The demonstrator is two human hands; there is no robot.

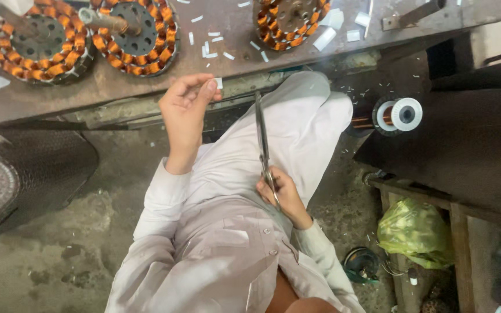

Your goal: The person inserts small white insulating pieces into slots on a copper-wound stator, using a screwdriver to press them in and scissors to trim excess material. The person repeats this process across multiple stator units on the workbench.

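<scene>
While R hand (282, 191) grips scissors (262, 139), L hand (184, 107) pinches paper bit (218, 83).

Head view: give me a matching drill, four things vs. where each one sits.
Things:
1. scissors
2. small white strip
3. wire spool
4. green bag

Places:
A. pinched in the left hand
B. low at right, beside a wooden frame
C. gripped by the right hand, blades pointing toward the bench
D. right of the knee, under the bench edge

Pairs: 1-C, 2-A, 3-D, 4-B
</scene>
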